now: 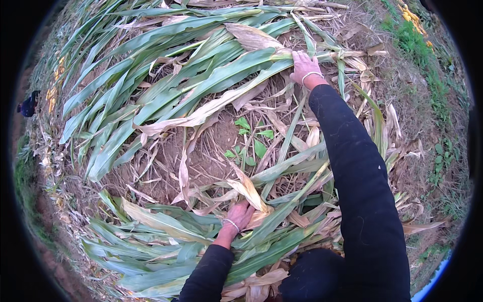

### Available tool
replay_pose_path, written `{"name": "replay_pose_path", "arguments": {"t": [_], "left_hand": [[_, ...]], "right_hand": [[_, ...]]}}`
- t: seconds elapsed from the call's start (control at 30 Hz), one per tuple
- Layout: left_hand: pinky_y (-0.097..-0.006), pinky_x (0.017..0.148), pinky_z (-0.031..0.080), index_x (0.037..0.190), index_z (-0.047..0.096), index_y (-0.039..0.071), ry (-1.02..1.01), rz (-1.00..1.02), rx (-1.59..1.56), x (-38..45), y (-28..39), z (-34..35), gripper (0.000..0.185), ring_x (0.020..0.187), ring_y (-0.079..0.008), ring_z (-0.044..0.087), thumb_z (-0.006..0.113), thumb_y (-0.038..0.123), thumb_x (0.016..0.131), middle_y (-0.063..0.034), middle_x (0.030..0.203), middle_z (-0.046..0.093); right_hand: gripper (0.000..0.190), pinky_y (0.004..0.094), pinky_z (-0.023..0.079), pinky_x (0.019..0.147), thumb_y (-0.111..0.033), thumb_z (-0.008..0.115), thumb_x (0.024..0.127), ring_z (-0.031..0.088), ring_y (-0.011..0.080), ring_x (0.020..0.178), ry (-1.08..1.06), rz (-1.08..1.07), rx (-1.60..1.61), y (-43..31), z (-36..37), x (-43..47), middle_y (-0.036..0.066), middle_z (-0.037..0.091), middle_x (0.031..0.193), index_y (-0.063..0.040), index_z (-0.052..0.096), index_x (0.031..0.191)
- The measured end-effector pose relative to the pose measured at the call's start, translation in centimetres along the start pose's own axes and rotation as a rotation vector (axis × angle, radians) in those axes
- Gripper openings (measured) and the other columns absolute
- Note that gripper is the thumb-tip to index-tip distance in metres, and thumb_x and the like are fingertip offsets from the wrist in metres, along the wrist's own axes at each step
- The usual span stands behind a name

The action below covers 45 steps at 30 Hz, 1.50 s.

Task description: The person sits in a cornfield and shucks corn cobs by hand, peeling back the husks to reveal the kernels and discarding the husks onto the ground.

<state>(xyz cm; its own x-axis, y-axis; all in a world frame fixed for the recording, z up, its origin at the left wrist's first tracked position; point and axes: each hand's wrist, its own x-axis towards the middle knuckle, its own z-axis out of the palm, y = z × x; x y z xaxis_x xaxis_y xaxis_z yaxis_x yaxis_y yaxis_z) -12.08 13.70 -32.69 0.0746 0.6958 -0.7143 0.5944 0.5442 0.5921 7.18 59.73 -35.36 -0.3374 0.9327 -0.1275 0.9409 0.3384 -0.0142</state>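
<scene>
Cut corn stalks with long green leaves (211, 81) lie in a pile across the upper ground. At that pile's right end, my right hand (305, 68) has its fingers over a corn stalk (283, 55). Lower down, my left hand (239, 216) is curled among the leaves of a nearer heap (181, 222). It is against a dry, pale corn husk (249, 191) that stands up and has its tip parted. Leaves and husk hide its fingertips, so what it grips cannot be made out. Both wrists wear a thin bracelet.
Small green broad-leaved plants (260, 148) grow between the two heaps, amid straw and bare soil (222, 132). Yellow corn ears lie in rows at the far right (411, 17) and far left (53, 99). Another person (28, 105) in dark clothing is at the left edge.
</scene>
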Motion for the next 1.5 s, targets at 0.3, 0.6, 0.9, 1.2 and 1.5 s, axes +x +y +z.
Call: {"name": "replay_pose_path", "arguments": {"t": [0.3, 0.6, 0.9, 1.2, 1.5], "left_hand": [[-0.0501, 0.091, 0.048, 0.115, 0.064, 0.001, 0.007, -0.06, 0.023, 0.1, -0.9, 0.1, 0.046, 0.101, -0.045, 0.062, 0.051, 0.041, 0.096, -0.029, 0.104, 0.067], [-0.0504, 0.076, 0.051, 0.109, 0.065, 0.002, 0.116, 0.006, 0.018, -1.2, 1.8, -1.2, 0.037, 0.087, -0.0455, 0.064, 0.055, 0.034, 0.096, -0.0275, 0.092, 0.067], [-0.0308, 0.082, 0.054, 0.113, 0.062, -0.003, 0.527, 0.304, -0.968, -10.8, 10.0, -14.3, 0.032, 0.088, -0.0191, 0.066, 0.053, 0.025, 0.101, -0.0109, 0.095, 0.067], [-0.0345, 0.105, 0.039, 0.131, 0.055, 0.002, 0.513, 0.298, -1.197, -5.8, 12.4, -9.9, 0.049, 0.116, -0.0168, 0.055, 0.058, 0.038, 0.098, -0.007, 0.126, 0.06], [-0.0388, 0.102, 0.043, 0.127, 0.055, 0.006, 0.686, 0.327, -1.197, -8.7, 13.5, -10.8, 0.042, 0.117, -0.0197, 0.055, 0.056, 0.037, 0.099, -0.007, 0.126, 0.059]], "right_hand": [[0.049, 0.044, 0.04, 0.103, -0.033, 0.075, 0.072, 0.058, 0.0264, 0.115, -0.142, -0.153, -0.19, -0.4, -2.5, 0.0, 0.008, 0.065, 0.118, -0.013, 0.066, 0.116], [0.051, 0.0417, 0.048, 0.086, -0.044, 0.079, 0.07, 0.069, 0.0293, 0.098, -0.269, -0.255, -0.013, -1.7, -2.1, -6.6, 0.013, 0.072, 0.1, -0.01, 0.066, 0.106], [0.035, 0.0395, 0.046, 0.074, -0.012, 0.074, 0.061, 0.06, 0.0273, 0.079, 0.124, -0.441, 0.455, -8.3, -5.6, -33.3, 0.01, 0.06, 0.077, -0.003, 0.059, 0.092], [0.037, 0.0395, 0.048, 0.081, -0.009, 0.062, 0.072, 0.06, 0.0277, 0.085, 0.294, -0.548, 0.531, -9.1, -9.3, -41.3, 0.013, 0.062, 0.09, 0.003, 0.06, 0.106], [0.06, 0.0432, 0.045, 0.102, -0.028, 0.07, 0.086, 0.056, 0.032, 0.12, -0.488, -0.322, 1.618, -8.0, -12.9, -35.1, 0.019, 0.056, 0.129, 0.0, 0.048, 0.134]]}}
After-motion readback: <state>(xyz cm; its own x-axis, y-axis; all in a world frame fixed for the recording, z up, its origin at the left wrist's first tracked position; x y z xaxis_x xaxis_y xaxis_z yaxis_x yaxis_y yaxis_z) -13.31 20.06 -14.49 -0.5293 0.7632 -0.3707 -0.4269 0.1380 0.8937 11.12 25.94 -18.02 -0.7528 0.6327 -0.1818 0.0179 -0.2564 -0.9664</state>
